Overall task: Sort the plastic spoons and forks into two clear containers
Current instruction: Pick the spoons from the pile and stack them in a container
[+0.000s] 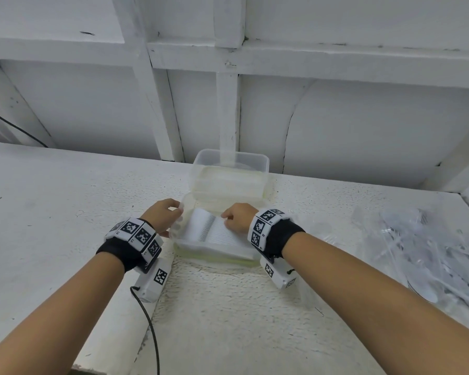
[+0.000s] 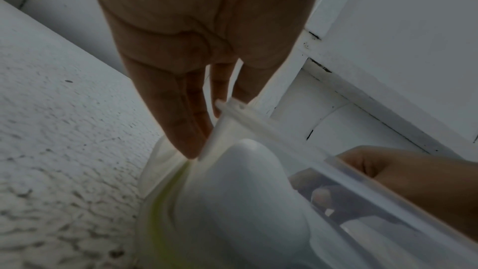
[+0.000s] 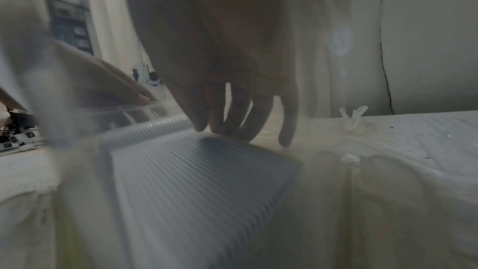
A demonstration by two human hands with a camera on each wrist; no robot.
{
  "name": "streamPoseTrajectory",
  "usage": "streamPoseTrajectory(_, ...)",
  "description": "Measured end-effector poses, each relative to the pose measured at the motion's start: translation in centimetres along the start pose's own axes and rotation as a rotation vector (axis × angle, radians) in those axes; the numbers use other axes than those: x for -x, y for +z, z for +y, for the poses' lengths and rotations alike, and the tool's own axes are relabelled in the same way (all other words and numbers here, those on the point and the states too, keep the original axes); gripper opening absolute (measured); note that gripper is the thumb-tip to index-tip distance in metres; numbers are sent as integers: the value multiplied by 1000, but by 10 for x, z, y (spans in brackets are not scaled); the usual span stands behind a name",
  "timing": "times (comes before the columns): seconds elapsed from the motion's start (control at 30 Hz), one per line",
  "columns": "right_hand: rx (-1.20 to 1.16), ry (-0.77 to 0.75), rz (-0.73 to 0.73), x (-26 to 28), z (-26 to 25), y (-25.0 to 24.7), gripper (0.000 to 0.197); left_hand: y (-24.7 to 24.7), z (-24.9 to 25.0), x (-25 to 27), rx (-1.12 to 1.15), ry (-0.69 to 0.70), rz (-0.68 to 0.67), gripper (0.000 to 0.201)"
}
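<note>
**Q:** White panelled wall and work surface: how are they arranged?

**A:** A white wall with raised battens is seen behind a white, rough-textured tabletop. A black cable is routed across the near edge of the tabletop.

**Q:** Where is the unsorted cutlery located?

**A:** A heap of clear plastic spoons and forks is spread on the tabletop at the right, well apart from the containers. Individual pieces cannot be told apart.

**Q:** Where are the containers positioned?

**A:** Two clear containers are placed at the centre, one behind the other and touching. The far container is set against the wall edge. The near container is positioned directly before the person, and a ribbed white stack is held inside it. Whether this stack consists of spoons or forks cannot be told.

**Q:** What is the state of the left hand?

**A:** The left hand is placed at the left rim of the near container. In the left wrist view, the rim corner is pinched between thumb and fingers.

**Q:** And the right hand?

**A:** The right hand is lowered into the near container. Its fingers are extended downward with the tips resting on the far end of the ribbed stack; nothing is enclosed by them.

**Q:** What is worn on the wrists?

**A:** Black straps carrying printed square markers are fitted to both wrists.
</note>
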State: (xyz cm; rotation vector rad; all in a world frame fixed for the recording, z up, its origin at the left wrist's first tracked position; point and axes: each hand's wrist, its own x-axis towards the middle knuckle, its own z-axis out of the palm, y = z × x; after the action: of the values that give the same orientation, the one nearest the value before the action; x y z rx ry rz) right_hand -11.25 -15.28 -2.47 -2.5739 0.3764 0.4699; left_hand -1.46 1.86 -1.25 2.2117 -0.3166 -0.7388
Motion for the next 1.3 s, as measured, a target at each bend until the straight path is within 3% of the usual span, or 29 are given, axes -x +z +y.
streamPoseTrajectory(0.17,28,-39,25,14,-1,-10,44,-2,4,3,-143,10,29,38)
streamPoseTrajectory(0.27,-17,-106,128,39,5,-25,41,-5,14,10,-399,165,190,46)
streamPoseTrajectory(0.37,-78,-139,210,80,25,-40,37,8,40,32,-424,391,242,43)
streamPoseTrajectory(0.5,-115,-56,275,143,70,-46,33,55,87,66,-372,600,58,36)
streamPoseTrajectory(0.67,-147,136,338,214,138,-33,31,150,130,84,-446,786,-243,30)
streamPoseTrajectory(0.93,-230,451,472,291,216,5,27,287,160,103,-690,953,-592,31)
streamPoseTrajectory(1.07,-174,563,588,297,244,25,27,322,157,102,-895,1035,-630,43)
streamPoseTrajectory(1.13,-167,655,629,298,251,27,37,329,151,100,-1011,1042,-647,54)
streamPoseTrajectory(1.3,-185,884,452,287,267,17,67,321,142,97,-1101,1025,-576,45)
